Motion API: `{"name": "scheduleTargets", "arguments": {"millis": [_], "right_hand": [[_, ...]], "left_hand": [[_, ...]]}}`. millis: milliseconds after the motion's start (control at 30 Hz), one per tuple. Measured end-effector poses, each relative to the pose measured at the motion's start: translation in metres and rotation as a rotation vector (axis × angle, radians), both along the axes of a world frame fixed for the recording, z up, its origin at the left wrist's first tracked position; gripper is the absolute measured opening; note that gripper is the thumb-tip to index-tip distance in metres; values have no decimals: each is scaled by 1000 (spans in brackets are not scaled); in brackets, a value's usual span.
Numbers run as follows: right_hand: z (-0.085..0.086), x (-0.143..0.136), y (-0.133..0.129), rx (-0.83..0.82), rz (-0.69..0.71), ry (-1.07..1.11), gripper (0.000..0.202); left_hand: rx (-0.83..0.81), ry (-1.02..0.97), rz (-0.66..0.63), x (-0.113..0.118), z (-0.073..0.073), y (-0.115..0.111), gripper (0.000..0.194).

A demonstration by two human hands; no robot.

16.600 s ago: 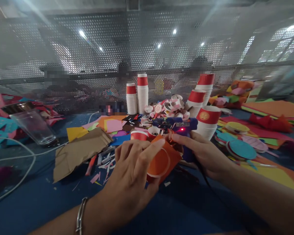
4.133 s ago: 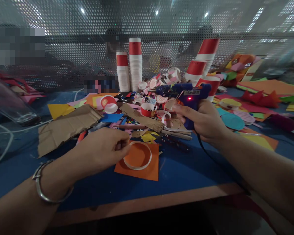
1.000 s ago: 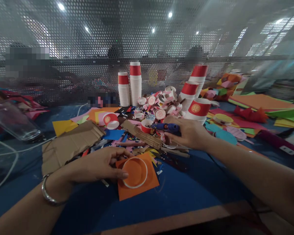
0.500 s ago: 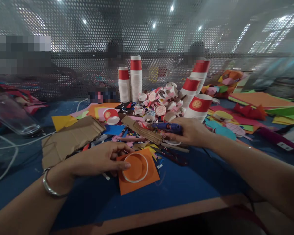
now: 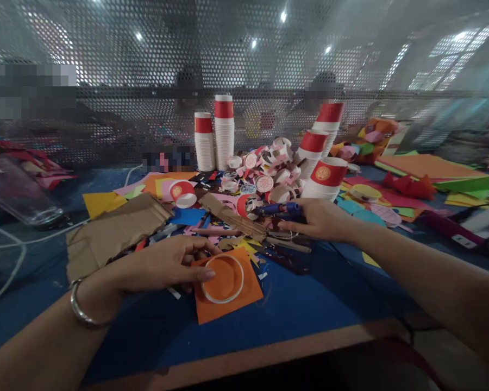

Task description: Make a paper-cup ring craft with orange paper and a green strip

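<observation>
An orange paper square [image 5: 250,282] lies near the table's front edge with a white-rimmed ring [image 5: 242,274] on it. My left hand [image 5: 179,263] pinches the left side of the paper and ring between thumb and fingers. Farther back and to the right, my right hand [image 5: 318,220] is closed around a blue glue gun [image 5: 279,208], whose front end points left over the scraps. A cut red-and-white cup piece [image 5: 244,206] lies by the tool's tip. Under and beside it is a strip of corrugated cardboard [image 5: 232,217].
Paper cup stacks [image 5: 225,136] stand at the back, others [image 5: 324,176] at the right, around a heap of cut cup rings [image 5: 264,183]. Torn cardboard [image 5: 118,231] lies left, beside a clear glass [image 5: 22,190] and white cable. Coloured paper [image 5: 432,165] and a purple tool [image 5: 444,228] are right.
My right hand and the blue glue gun have shifted slightly, and the red-and-white cup piece by the tip shows more. My left hand keeps its hold. The whole view has moved a little.
</observation>
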State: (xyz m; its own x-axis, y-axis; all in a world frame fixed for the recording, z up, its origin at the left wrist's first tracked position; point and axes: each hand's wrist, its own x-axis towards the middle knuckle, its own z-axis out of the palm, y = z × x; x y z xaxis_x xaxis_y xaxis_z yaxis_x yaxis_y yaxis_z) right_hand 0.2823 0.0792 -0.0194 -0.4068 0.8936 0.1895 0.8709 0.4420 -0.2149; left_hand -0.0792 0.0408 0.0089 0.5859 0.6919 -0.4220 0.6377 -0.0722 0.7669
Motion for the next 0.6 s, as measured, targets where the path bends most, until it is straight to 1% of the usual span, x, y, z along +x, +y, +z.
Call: {"name": "scheduleTargets", "arguments": {"millis": [100,200,467,533,600], "right_hand": [[0,4,0,-59,-9,50,49],[0,9,0,-105,-37,94,52],[-1,22,-1,-167,-112,142,58],[-3,23,-1,-161,-121,136,57],[-5,25,-2,-149,-131,126,57]], "left_hand": [[-24,-10,-9,-2,-3,2,55],[-1,-28,-12,-3,-5,3,53],[4,-36,42,-4,-9,1,58],[49,-31,43,-6,-12,1,58],[154,-59,7,-8,-15,3,54]]}}
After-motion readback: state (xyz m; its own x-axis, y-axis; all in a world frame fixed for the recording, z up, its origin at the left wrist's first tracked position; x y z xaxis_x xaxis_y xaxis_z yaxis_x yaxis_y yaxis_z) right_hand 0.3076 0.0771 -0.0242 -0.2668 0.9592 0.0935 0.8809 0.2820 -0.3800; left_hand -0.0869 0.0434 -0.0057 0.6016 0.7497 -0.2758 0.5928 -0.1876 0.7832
